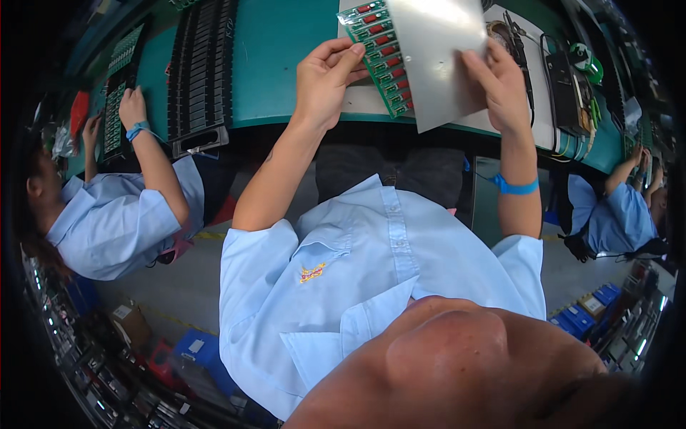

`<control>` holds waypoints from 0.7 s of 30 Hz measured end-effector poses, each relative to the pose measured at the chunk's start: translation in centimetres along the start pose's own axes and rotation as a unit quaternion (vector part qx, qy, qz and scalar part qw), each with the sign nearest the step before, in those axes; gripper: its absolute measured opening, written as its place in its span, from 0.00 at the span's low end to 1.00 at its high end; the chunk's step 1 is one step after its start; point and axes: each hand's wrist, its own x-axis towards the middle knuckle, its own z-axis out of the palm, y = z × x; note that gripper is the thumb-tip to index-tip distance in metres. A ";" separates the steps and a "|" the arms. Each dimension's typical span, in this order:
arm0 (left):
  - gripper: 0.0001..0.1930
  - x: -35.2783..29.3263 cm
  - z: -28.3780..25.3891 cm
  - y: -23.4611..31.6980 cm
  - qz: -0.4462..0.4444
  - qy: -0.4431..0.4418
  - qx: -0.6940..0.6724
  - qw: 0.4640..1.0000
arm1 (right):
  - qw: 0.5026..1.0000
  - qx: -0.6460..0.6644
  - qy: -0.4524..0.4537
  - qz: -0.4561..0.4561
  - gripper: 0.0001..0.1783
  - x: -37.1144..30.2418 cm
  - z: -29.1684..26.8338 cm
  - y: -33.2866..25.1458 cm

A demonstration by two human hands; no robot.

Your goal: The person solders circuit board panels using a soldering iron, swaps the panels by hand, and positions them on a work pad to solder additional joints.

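Between my hands is a green circuit board panel [386, 58] with a row of red components, tilted over the front of the bench. My left hand [323, 80] pinches its left edge between thumb and fingers. A flat grey metal sheet [439, 68] stands beside the panel and covers the panel's right side. My right hand [504, 84] grips the sheet's right edge, thumb on the near face and fingers behind it. Whether the sheet and panel touch is hidden from me. Around my right wrist runs a blue strap [516, 187].
A black slotted rack [202, 79] lies on the green bench [279, 43] to the left. At right are a black box [569, 93], cables and a green tape roll [587, 63]. Co-workers sit at left [128, 222] and right [616, 214]. Blue bins [204, 354] stand behind me.
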 end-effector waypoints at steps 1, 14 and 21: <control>0.13 -0.1 0.2 0.0 0.002 0.000 0.006 1.000 | 0.999 -0.051 0.005 0.010 0.28 0.5 0.8 0.2; 0.13 -1.1 2.0 0.7 0.024 -0.009 0.008 1.000 | 0.992 -0.095 0.033 0.077 0.39 2.5 1.8 1.7; 0.11 0.2 3.5 0.9 -0.003 0.011 0.019 1.000 | 0.990 -0.074 0.069 0.100 0.33 3.7 0.3 3.8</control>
